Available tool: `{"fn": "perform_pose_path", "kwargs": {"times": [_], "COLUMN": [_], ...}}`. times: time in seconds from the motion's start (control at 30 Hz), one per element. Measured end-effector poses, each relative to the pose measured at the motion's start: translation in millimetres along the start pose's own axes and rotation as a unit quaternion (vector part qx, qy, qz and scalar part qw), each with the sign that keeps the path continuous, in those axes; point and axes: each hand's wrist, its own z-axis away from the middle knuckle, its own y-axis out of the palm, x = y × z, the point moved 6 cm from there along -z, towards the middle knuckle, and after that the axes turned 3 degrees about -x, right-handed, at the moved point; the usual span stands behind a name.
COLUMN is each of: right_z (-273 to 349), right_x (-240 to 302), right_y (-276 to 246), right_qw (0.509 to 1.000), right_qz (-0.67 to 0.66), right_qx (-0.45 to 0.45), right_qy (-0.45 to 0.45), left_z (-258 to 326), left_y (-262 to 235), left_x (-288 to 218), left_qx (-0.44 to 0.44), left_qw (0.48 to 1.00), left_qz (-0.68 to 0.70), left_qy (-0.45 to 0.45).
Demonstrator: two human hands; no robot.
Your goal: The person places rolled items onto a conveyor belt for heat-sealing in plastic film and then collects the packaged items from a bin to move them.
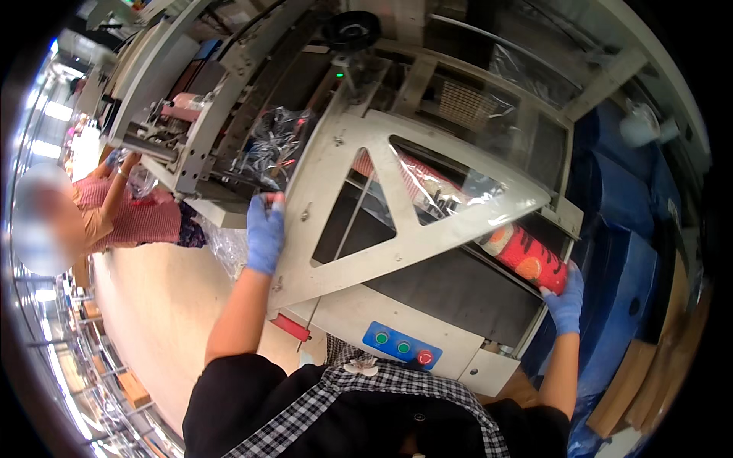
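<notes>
A red rolled textile [527,259] with dark and orange markings lies slantwise on the machine's dark bed [443,290]. My right hand [566,301], in a blue glove with bare fingertips, grips its near right end. The far part runs under a pale, triangular cut-out frame [427,133] and glossy clear film [496,191]. My left hand [265,237], gloved alike, is raised at the frame's left edge, its fingers curled. Whatever they hold is too small to make out. Crumpled clear plastic [279,145] sits just beyond that hand.
A blue panel with buttons [402,346] faces my body, with a red handle [290,328] left of it. Large blue wrapped bundles [622,267] and cardboard [622,389] stand to the right. A co-worker in a checked top [137,206] works at another machine on the left.
</notes>
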Motion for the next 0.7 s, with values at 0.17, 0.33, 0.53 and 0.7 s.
{"fn": "perform_pose_path", "kwargs": {"times": [0.17,0.33,0.53,0.7], "right_z": [18,14,7,-9], "right_x": [-59,-18,22,55], "right_y": [69,92,117,135], "right_qw": [0.864,0.851,0.828,0.820], "right_qz": [-0.433,-0.452,-0.487,-0.508], "right_qx": [0.004,0.006,0.028,0.018], "right_qy": [0.258,0.268,0.276,0.264], "left_z": [-44,-89,-69,-79], "left_y": [64,87,75,65], "left_x": [36,85,108,187], "left_qx": [0.295,0.315,0.293,0.170], "left_qw": [0.838,0.723,0.696,0.718], "left_qz": [0.226,0.423,0.439,0.459], "left_qy": [-0.400,-0.446,-0.487,-0.495]}}
